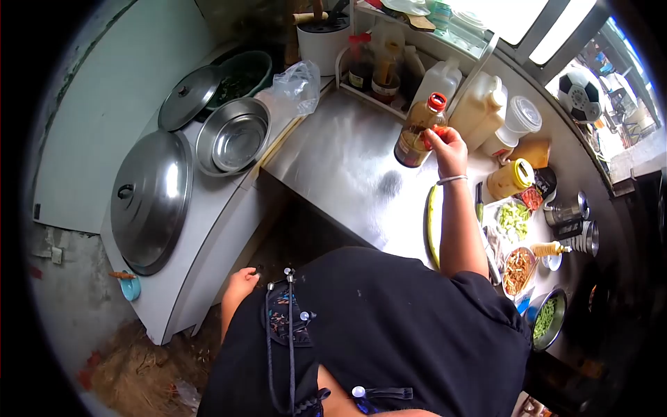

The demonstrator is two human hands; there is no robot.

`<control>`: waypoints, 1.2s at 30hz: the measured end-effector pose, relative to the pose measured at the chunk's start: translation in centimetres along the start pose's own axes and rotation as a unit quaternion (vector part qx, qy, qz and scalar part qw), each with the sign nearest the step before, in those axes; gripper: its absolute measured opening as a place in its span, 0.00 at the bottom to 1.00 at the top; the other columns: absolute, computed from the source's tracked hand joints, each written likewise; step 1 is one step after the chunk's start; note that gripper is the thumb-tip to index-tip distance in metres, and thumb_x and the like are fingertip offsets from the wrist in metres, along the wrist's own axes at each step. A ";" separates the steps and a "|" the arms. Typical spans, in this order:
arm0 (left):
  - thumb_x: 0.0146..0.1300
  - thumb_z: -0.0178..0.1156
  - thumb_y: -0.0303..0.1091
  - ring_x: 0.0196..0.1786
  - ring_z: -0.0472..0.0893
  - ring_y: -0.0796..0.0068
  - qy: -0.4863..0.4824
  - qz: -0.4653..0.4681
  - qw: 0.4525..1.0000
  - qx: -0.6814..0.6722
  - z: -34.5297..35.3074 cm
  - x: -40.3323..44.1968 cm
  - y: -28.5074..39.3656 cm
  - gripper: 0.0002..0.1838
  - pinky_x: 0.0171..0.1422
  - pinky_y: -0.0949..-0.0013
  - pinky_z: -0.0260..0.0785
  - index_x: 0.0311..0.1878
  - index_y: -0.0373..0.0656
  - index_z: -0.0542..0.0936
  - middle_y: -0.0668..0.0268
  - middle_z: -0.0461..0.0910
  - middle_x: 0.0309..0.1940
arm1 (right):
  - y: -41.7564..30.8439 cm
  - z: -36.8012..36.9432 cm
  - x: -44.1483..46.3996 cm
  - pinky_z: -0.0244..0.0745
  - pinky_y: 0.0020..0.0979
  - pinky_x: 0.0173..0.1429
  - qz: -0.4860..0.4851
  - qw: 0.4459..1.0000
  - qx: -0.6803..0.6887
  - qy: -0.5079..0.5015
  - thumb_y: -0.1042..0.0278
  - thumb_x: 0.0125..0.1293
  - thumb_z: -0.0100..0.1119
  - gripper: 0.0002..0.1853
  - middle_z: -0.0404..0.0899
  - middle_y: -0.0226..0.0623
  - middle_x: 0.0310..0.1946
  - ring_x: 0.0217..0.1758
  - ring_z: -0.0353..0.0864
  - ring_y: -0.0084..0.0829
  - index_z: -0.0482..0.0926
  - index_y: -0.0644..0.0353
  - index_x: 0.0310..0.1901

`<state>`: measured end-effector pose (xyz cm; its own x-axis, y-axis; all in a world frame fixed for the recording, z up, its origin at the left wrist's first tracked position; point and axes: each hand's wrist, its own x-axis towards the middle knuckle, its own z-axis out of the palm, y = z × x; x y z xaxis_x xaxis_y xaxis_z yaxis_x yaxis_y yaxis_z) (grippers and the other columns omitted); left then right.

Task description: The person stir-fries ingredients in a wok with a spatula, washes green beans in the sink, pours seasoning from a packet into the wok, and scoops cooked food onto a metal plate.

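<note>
Low at 8 o'clock from the frame's center, the left hand (241, 283) hangs beside the body, fingers curled; whether it holds anything cannot be told. At 4, a bowl (558, 316) of chopped greens sits near brown strips (517, 271), apparently grouped for easy reach. At 2, the right hand (450, 147) pinches a small red piece (437, 132), perhaps a cap, beside a bottle (410, 147) that seems to stand on the steel counter (333, 163); a fingertip pinch suits so slight a thing, the counter likely bearing the bottle's weight. Beyond, near 2, a jug (481, 112) stands by the wall, probably kept handy but out of the way.
</note>
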<state>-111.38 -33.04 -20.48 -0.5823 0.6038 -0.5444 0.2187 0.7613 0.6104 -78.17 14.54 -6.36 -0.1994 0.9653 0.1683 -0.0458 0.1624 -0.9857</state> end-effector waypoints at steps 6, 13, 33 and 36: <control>0.55 0.60 0.39 0.35 0.80 0.72 -0.026 -0.006 0.999 0.047 -0.1 2.7 6.3 0.21 0.40 0.70 0.71 0.49 0.37 0.76 0.59 0.81 0.32 | 2.7 4.5 8.8 0.70 0.22 0.34 -0.026 0.995 -0.065 0.075 0.62 0.51 0.67 0.15 0.79 0.31 0.26 0.27 0.74 0.18 0.77 0.66 0.32; 0.56 0.60 0.40 0.33 0.80 0.71 -0.058 -0.025 0.997 0.040 0.0 4.8 7.5 0.21 0.39 0.71 0.71 0.50 0.39 0.75 0.60 0.81 0.33 | 7.3 8.2 14.6 0.72 0.24 0.36 -0.014 0.971 -0.142 0.192 0.61 0.50 0.68 0.15 0.80 0.32 0.26 0.27 0.76 0.22 0.79 0.65 0.33; 0.56 0.61 0.38 0.35 0.79 0.70 -0.105 -0.008 0.989 0.102 -2.2 9.1 11.0 0.20 0.40 0.70 0.71 0.50 0.38 0.75 0.59 0.80 0.35 | 12.7 9.3 16.9 0.72 0.37 0.43 -0.007 0.930 -0.242 0.276 0.67 0.47 0.65 0.13 0.79 0.44 0.29 0.35 0.78 0.42 0.77 0.63 0.35; 0.56 0.60 0.39 0.36 0.79 0.69 -0.119 -0.029 0.989 0.088 -2.0 9.7 10.2 0.21 0.41 0.69 0.71 0.50 0.39 0.75 0.58 0.80 0.36 | 12.7 8.8 16.1 0.71 0.38 0.46 -0.016 0.935 -0.266 0.235 0.67 0.47 0.65 0.18 0.78 0.45 0.34 0.40 0.77 0.45 0.76 0.61 0.40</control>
<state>-116.34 -19.92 -18.38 -0.4017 0.5801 -0.7086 0.3350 0.8132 0.4759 -90.61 30.36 -16.11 0.2520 0.9209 0.2974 0.4745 0.1503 -0.8673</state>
